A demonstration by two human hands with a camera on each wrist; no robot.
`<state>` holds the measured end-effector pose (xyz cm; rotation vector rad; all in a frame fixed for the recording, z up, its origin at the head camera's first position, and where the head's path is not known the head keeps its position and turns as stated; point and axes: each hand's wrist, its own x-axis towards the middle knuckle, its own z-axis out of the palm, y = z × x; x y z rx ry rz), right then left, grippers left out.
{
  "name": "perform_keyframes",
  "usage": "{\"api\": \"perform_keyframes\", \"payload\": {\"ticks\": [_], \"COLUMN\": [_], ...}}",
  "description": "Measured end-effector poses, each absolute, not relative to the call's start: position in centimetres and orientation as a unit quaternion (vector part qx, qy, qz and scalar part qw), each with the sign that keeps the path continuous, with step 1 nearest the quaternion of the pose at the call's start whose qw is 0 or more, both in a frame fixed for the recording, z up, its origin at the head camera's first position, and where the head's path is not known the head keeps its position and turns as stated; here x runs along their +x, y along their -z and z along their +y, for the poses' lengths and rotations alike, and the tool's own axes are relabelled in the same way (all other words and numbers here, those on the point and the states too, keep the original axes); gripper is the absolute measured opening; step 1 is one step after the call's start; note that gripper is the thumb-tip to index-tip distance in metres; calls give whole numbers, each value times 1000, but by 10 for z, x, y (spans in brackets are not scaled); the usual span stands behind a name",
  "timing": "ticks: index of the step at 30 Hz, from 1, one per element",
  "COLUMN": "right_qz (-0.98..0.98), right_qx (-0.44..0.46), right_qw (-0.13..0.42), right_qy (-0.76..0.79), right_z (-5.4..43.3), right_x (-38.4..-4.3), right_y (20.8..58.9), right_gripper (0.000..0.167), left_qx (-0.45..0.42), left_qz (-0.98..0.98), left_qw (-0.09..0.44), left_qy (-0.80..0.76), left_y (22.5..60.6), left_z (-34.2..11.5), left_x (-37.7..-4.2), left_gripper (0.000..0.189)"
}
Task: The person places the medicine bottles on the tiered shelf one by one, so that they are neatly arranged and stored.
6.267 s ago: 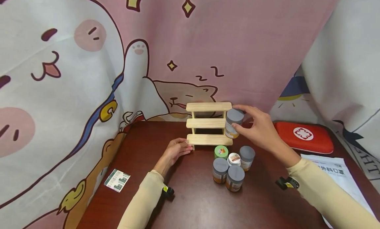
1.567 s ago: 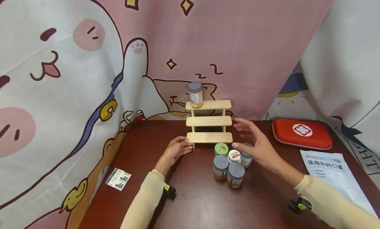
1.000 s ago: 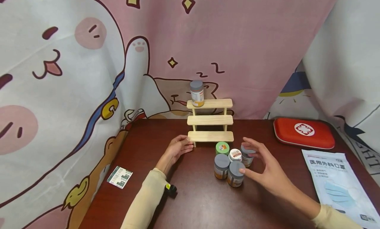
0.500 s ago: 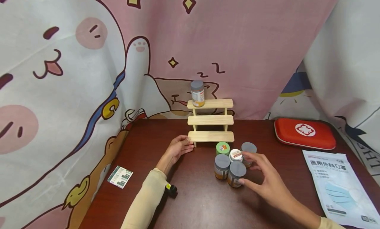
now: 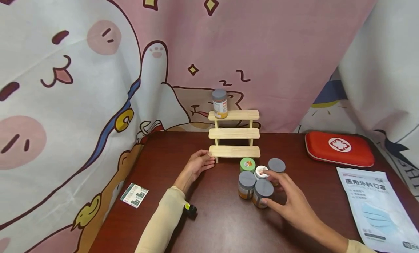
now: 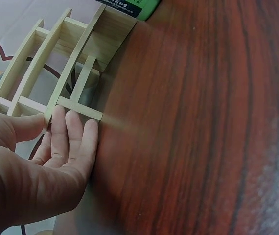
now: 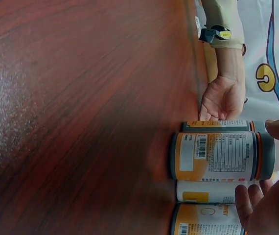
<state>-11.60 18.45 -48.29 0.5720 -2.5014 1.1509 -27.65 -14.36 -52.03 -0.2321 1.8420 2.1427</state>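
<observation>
My left hand (image 5: 198, 163) pinches the left end of the lowest step of a small three-step wooden display stand (image 5: 235, 151); in the left wrist view its thumb lies on the board's edge, fingers beneath. On the top step stands a jar with a grey lid (image 5: 220, 104). In front of the stand, several containers cluster: grey-lidded jars (image 5: 246, 184), a green-lidded one (image 5: 247, 164) and a white-lidded bottle (image 5: 260, 170). My right hand (image 5: 291, 202) reaches round the front right jar (image 7: 218, 156), thumb and fingers spread on either side of its lid.
A red first-aid case (image 5: 338, 149) lies at the back right, with a white face-mask packet (image 5: 376, 209) before it. At the left is a small printed card (image 5: 134, 195). A cartoon curtain (image 5: 278, 56) hangs behind the dark wooden table (image 5: 216, 224).
The grey-lidded jar went from my right hand onto the top step. The right hand then came down and forward to the front right jar. My left hand has stayed at the stand.
</observation>
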Motion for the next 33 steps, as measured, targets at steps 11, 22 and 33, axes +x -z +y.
{"api": "perform_keyframes", "payload": {"ticks": [11,22,33], "right_qz": [-883,-857,-861], "right_qx": [189,202,209], "right_qw": [151,171,154], "right_qy": [-402,-441,-437], "right_z": [185,184,189], "right_x": [-117,-115,-112], "right_y": [487,484,466], "right_gripper": [84,78,68], "left_qx": [-81,-84,-87], "left_qz": [644,647,646], "left_qw": [148,145,144], "left_qy": [-746,-744,-744], "left_y": [521,521,519], "left_z": [-141,-141,-140], "left_x": [-278,-278,-276], "left_gripper": [23,24,24]}}
